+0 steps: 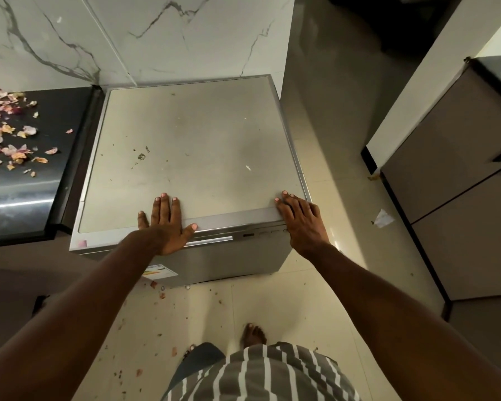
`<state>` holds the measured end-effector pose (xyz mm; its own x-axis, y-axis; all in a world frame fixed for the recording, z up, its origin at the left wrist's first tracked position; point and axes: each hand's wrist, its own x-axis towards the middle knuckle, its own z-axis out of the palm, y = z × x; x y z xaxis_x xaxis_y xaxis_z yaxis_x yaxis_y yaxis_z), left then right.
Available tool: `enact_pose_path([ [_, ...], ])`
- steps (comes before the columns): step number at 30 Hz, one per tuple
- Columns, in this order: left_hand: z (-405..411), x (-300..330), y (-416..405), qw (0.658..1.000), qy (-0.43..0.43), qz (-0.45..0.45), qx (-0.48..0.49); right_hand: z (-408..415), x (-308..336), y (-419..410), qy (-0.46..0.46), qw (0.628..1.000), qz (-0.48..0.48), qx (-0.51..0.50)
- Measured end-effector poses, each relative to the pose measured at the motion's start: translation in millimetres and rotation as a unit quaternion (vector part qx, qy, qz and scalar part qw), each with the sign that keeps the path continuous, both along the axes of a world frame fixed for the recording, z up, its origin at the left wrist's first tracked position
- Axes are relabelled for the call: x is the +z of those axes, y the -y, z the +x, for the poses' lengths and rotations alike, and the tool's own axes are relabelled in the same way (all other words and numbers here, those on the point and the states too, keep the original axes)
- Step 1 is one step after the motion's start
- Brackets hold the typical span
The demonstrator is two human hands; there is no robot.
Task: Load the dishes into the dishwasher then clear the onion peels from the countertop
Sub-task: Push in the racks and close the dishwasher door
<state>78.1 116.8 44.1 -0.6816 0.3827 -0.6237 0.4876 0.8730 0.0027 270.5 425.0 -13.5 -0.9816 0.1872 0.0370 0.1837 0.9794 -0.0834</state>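
Dishwasher (pixel 191 157) on floor, door shut, wedged betw. worktop end and bare floor. Heavy, rigid, prob. won't budge; best taken at handle bar (pixel 211 241) under front edge. Left hand (pixel 168 224) flat on top's front edge, fingers spread, gripping nothing. Right hand (pixel 301 221) flat on front right corner, likewise. Onion peels (pixel 9 131) strewn along worktop (pixel 70 111) left side: light, flimsy, apt to scatter.
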Motion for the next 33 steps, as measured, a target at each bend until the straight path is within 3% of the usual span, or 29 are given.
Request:
enact_pose_path([
  [11,-2,1,1,1.0,0.011,0.009,0.009,4,-6,5,-0.043,0.999,-0.019,-0.014],
  [21,-2,-2,3,1.0,0.003,0.026,0.004,4,-4,12,-0.017,0.999,-0.006,-0.028],
  [33,-4,-17,14,0.995,-0.063,0.061,-0.051,-9,7,21,-0.073,0.996,-0.016,-0.054],
])
